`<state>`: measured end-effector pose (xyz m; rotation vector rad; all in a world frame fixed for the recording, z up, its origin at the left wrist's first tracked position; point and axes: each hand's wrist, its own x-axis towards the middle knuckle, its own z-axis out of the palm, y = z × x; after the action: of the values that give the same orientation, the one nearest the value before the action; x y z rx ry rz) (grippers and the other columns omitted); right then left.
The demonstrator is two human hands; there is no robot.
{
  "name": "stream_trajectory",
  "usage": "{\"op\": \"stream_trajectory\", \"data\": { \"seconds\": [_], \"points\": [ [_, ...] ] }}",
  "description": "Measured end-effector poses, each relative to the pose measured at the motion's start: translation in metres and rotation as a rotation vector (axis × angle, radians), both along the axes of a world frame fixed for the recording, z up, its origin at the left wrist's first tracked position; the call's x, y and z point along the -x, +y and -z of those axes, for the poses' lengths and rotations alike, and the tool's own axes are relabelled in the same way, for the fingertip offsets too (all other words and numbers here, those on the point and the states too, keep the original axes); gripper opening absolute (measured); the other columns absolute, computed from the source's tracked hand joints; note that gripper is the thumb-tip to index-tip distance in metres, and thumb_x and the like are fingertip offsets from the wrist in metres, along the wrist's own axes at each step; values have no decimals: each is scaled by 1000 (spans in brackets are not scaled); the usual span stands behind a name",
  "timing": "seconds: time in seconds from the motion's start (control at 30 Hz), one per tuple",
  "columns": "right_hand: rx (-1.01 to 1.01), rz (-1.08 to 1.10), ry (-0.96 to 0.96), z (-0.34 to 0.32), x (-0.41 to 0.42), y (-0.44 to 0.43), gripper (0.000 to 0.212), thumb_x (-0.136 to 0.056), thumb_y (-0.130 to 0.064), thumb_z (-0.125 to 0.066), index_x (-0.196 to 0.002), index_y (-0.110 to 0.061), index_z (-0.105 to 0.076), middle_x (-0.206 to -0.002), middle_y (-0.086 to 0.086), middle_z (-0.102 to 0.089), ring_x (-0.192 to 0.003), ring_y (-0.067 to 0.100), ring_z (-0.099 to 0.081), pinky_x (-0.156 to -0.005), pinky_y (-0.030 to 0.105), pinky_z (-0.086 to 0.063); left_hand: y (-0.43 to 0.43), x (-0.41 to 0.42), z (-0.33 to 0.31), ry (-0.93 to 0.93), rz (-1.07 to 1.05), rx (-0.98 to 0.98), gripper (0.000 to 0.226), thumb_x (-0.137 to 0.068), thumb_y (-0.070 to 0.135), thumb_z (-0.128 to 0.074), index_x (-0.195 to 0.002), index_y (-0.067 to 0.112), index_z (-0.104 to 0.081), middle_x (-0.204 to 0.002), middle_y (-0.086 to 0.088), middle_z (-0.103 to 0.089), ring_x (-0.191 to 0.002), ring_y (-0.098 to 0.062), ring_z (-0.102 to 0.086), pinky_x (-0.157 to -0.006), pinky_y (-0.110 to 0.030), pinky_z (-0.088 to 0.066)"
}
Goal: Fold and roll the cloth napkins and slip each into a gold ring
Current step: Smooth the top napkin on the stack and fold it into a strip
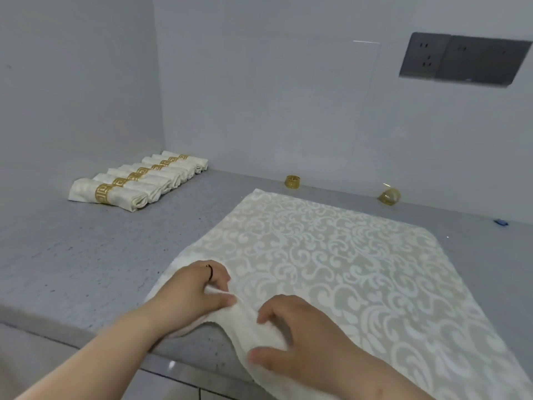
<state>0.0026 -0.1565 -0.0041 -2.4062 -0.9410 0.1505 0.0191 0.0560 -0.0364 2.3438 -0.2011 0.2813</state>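
Observation:
A cream napkin [340, 255] with a white scroll pattern lies spread flat on the grey counter [72, 255]. Its near corner is bunched into a small fold at the counter's front edge. My left hand [196, 287] pinches that fold between thumb and curled fingers. My right hand [300, 333] grips the same bunched edge just to the right, fingers curled over it. Two loose gold rings stand by the back wall: one upright [293, 181], one tipped on its side [389, 196].
Several rolled napkins in gold rings [138, 180] lie in a row at the back left, against the side wall. A small blue object [501, 222] sits at the far right. A dark socket panel [461, 59] is on the back wall.

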Motion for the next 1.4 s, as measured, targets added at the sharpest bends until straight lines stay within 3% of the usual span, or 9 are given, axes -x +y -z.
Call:
{"op": "stream_trajectory", "data": {
  "seconds": [0.23,0.5,0.67,0.77,0.87,1.0,1.13,1.23,1.4],
  "points": [
    [17,-22,-120,6,18,-12,43,-81,-47,-61,-116,-26,-49,-119,-24,-43,-113,-1,-37,-80,1,-20,-5,-1,-9,117,-40,98,34,-71,17,-77,-44,29,-61,-94,11,-62,-86,3,-56,-68,2,-33],
    [-5,-41,-183,19,21,-7,71,-60,-67,-35,-105,-20,-65,-139,-11,-44,-125,7,-40,-107,27,-14,-7,10,-16,146,11,45,22,-77,16,-72,-61,32,-68,-100,21,-60,-89,13,-54,-72,1,-34],
    [-85,-34,-117,23,20,-14,55,-70,-63,-48,-106,-26,-65,-136,-22,-44,-113,-19,-24,-98,5,1,-9,28,-12,2,48,-125,35,-80,6,-63,-83,40,-63,-100,29,-58,-99,11,-51,-77,5,-31],
    [-81,-34,-105,23,17,-17,31,-84,-45,-58,-106,-25,-67,-133,-22,-47,-116,-19,-26,-93,-2,-1,-18,46,-11,46,160,-13,40,-57,56,-74,-91,60,-54,-112,41,-47,-105,14,-49,-88,0,-35],
    [-117,-44,-71,25,16,-17,26,-86,-39,-57,-101,-22,-70,-128,-21,-52,-108,-22,-24,-94,-3,-4,-23,55,-10,147,235,-18,58,-30,97,-41,-79,69,-55,-111,51,-41,-106,20,-45,-90,0,-34],
    [-123,-21,-65,27,16,-15,20,-86,-34,-61,-98,-20,-71,-123,-24,-54,-107,-22,-27,-97,-1,-7,-25,55,-11,128,221,-92,43,-31,94,-44,-65,71,-54,-108,54,-38,-104,18,-47,-87,-4,-39],
    [-120,0,-12,19,20,-14,24,-84,-41,-60,-98,-23,-70,-108,-32,-48,-96,-30,-30,-104,9,-13,-27,52,-15,149,209,-58,1,-63,61,-61,-64,61,-61,-98,49,-49,-96,16,-54,-82,-6,-42],
    [-125,38,-96,15,21,-10,32,-83,-47,-59,-104,-24,-65,-104,-23,-56,-101,-10,-45,-99,12,-27,-27,51,-17,102,144,-59,21,-86,33,-60,-69,44,-66,-85,24,-67,-85,4,-60,-76,-12,-46],
    [56,39,-263,7,21,-10,23,-88,-30,-44,-69,-17,-48,-71,-6,-46,-72,16,-46,-57,17,-23,-39,54,-32,-127,0,-326,32,-75,62,-13,-67,38,-32,-63,35,-52,-62,2,-49,-56,-15,-35]
  ]
}}
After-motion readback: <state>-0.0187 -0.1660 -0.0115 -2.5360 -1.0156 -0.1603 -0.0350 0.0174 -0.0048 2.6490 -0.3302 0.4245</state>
